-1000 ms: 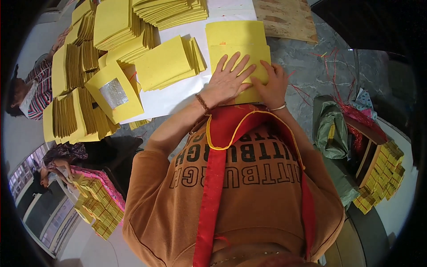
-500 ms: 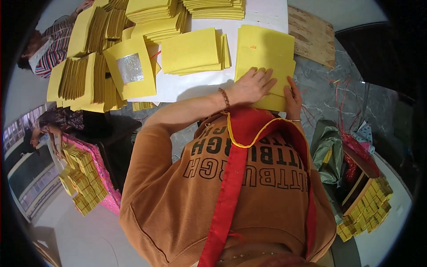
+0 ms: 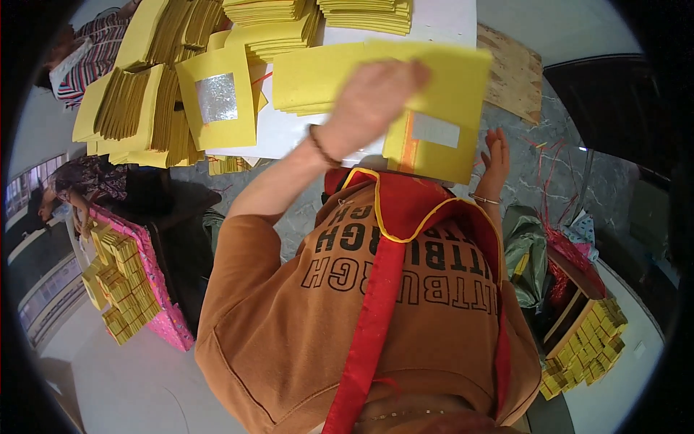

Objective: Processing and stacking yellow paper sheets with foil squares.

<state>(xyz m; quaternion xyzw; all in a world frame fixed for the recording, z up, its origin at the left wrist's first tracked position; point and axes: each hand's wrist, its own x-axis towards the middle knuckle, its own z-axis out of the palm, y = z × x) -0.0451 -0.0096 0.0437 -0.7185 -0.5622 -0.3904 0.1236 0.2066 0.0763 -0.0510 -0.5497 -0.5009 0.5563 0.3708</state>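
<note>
My left hand point(image 3: 376, 98), smeared by motion, has its fingers curled over a yellow paper sheet point(image 3: 365, 54) above the small yellow stack point(image 3: 300, 76). Its fingertips seem closed on the sheet's edge; the exact grip is blurred. Right of it lies another yellow sheet point(image 3: 459, 94) at the table's front edge, showing a silver-white rectangle point(image 3: 436, 130) beside an orange strip. My right hand point(image 3: 495, 160) stands just beyond this sheet's right edge, fingers stretched and apart, holding nothing. A yellow sheet with a silver square point(image 3: 217, 101) leans over the stacks further left.
Thick yellow paper stacks point(image 3: 130, 105) crowd the white table's point(image 3: 441, 22) left and back. A wooden board point(image 3: 513, 76) sits at the right. Yellow bundles lie on a pink-covered table point(image 3: 163, 289) and in a pile point(image 3: 589, 347) at lower right. Another person point(image 3: 90, 54) is at far left.
My left hand has lifted off the right-hand stack and moved up and left with a sheet. The silver-white rectangle is now exposed. My right hand has come away from the paper's edge.
</note>
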